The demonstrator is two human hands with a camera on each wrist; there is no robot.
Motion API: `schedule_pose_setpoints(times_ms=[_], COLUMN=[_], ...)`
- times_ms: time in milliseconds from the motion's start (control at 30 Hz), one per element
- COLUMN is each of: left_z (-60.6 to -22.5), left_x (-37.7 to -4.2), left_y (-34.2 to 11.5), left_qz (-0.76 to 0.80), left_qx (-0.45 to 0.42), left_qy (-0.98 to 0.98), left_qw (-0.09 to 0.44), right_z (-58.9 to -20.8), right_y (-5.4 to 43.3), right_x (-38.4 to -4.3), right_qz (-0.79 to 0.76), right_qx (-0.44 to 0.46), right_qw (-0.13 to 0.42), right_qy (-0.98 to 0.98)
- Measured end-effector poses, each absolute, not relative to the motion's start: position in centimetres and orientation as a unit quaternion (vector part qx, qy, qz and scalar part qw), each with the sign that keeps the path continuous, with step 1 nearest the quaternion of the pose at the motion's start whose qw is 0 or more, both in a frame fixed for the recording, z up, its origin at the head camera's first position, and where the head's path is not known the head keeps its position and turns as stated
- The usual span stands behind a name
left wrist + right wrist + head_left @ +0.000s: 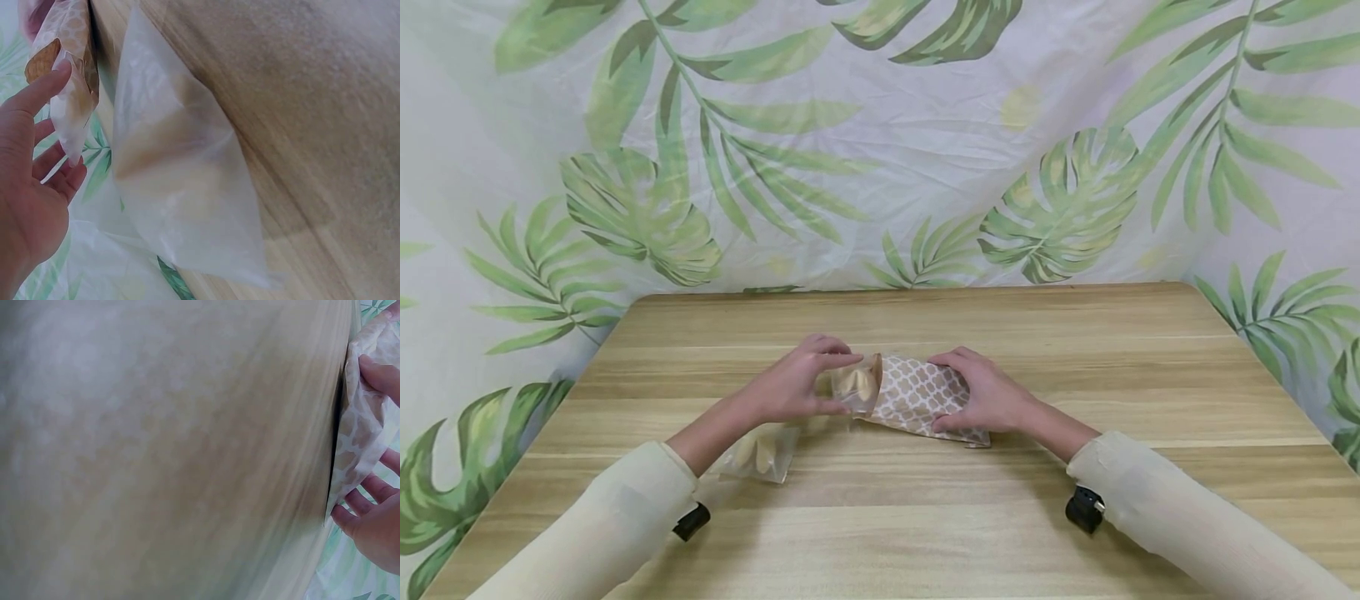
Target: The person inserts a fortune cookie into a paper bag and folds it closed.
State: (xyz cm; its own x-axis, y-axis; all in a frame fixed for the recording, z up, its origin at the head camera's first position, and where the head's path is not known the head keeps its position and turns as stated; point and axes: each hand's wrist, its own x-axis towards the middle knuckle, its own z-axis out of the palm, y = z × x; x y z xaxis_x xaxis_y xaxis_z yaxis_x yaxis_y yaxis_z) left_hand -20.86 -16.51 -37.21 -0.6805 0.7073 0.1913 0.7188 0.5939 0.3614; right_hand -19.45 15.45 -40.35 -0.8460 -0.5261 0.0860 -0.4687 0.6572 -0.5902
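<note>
Between my left hand's point(797, 382) thumb and fingers is a fortune cookie in a clear wrapper point(856, 387), held at the mouth of a paper bag. The packet's far end overlaps the bag's opening, where brown inner paper shows. My right hand point(992, 393) grips the closed end of the bag point(916, 393), brown with a white lattice print, thumb on the near edge and fingers on the far one. In the right wrist view the bag point(356, 440) looks creased under those fingers. A second wrapped fortune cookie point(758, 454) lies by my left forearm, large in the left wrist view.
All this is on a light wood-grain table point(925, 533) with rounded far corners. Behind it hangs a white cloth point(910, 167) printed with green leaves, meeting the table's back edge. Black wrist cameras sit beneath both cream sleeves point(617, 512).
</note>
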Motion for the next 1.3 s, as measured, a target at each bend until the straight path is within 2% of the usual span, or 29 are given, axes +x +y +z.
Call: schedule_pose_setpoints(times_ms=[300, 900, 1300], left_z=[-37.2, -37.6, -37.7], left_x=[-20.8, -21.3, -21.4], left_y=[-16.4, -14.8, -13.9], left_qz=[-0.238, -0.203, -0.207], left_qx=[-0.383, -0.416, -0.415], left_qy=[-0.892, -0.886, -0.886], left_qw=[-0.016, 0.024, 0.004], right_z=[-40.4, -40.4, -40.6], right_y=[15.4, 15.4, 15.5], right_x=[-19.5, -19.5, -19.5], right_qz=[-0.314, -0.313, -0.314], right_qx=[-0.274, -0.271, -0.272], right_qw=[0.045, 0.048, 0.047], right_qy=[0.908, 0.909, 0.908])
